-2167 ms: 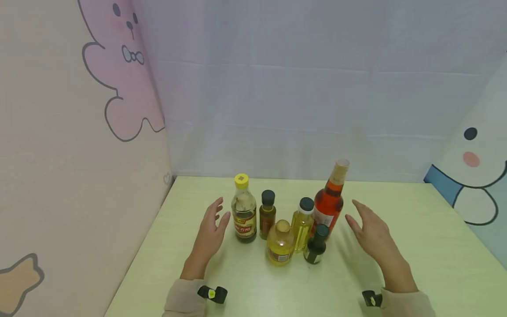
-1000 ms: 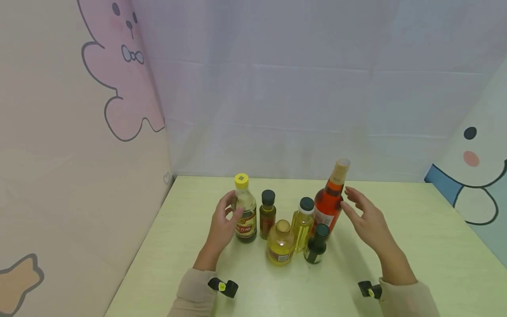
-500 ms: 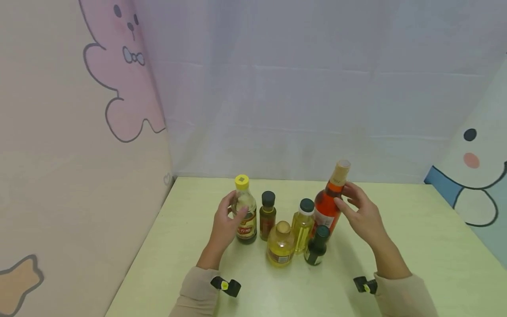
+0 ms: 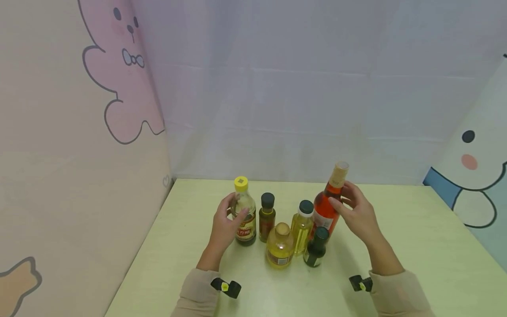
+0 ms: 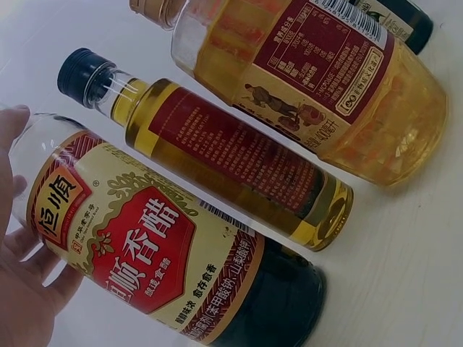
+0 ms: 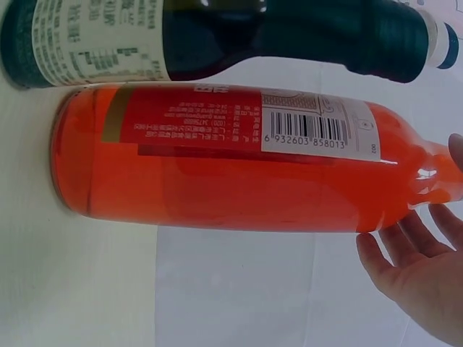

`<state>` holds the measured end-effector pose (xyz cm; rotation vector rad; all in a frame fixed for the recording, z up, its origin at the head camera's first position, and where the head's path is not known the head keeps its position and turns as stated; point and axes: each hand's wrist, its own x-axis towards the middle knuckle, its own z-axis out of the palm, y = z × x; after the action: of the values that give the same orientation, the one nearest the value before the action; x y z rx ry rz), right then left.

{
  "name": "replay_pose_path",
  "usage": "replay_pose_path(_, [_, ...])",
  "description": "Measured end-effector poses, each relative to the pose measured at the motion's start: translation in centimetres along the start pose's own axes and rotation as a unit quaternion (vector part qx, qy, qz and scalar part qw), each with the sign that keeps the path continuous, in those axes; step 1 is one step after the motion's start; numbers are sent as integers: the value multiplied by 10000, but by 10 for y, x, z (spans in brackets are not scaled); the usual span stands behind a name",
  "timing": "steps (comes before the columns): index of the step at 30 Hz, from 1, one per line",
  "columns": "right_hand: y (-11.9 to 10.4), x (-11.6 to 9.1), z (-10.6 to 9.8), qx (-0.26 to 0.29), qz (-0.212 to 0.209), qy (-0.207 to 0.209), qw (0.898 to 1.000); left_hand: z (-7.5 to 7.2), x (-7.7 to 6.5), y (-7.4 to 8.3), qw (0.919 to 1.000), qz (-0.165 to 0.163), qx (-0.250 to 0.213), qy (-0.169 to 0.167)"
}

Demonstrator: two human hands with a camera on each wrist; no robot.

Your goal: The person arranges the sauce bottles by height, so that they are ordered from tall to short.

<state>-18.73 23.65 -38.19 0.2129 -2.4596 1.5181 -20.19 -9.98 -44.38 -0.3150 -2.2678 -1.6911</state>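
My left hand is round the upper part of a vinegar bottle with a yellow cap, thumb in front and fingers behind. Its cream and red label faces the left wrist view, where fingers reach behind the glass. On the right, my right hand holds a tall bottle of red liquid just below its tan-wrapped neck. In the right wrist view the thumb and fingers lie on either side of that red bottle at its shoulder. Both bottles stand upright on the table.
Between the two held bottles stand a slim dark-capped oil bottle, a squat bottle of yellow liquid, a white-collared oil bottle and a small dark green bottle. They crowd together on the pale table. A cloth wall rises behind.
My left hand has moved right onto the vinegar bottle. The right hand has moved left and taken hold of the red bottle's neck area. The bottles stand where they were.
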Motion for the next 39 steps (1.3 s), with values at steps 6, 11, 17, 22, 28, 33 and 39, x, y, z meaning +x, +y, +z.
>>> replay_pose_path(6, [-2, 2, 1, 95, 5, 66, 9999, 0, 0, -2, 9999, 120, 8, 37])
replay_pose_path(11, [-5, 5, 2, 56, -13, 97, 9999, 1, 2, -5, 10000, 58, -66, 38])
replay_pose_path(17, [-6, 6, 2, 128, 77, 114, 9998, 2, 1, 2, 9999, -82, -60, 49])
replay_pose_path(22, [-5, 6, 4, 137, 41, 166, 9998, 3, 0, -7, 9999, 29, -27, 149])
replay_pose_path(28, [-6, 8, 5, 138, -51, 200, 9997, 4, -1, -7, 9998, 40, 9, 199])
replay_pose_path(33, [-7, 9, 3, 79, -146, 263, 9995, 5, 0, -8, 9998, 85, -18, 199])
replay_pose_path(39, [-8, 9, 2, 95, -110, 225, 9996, 4, 0, -10, 9995, 218, -22, 207])
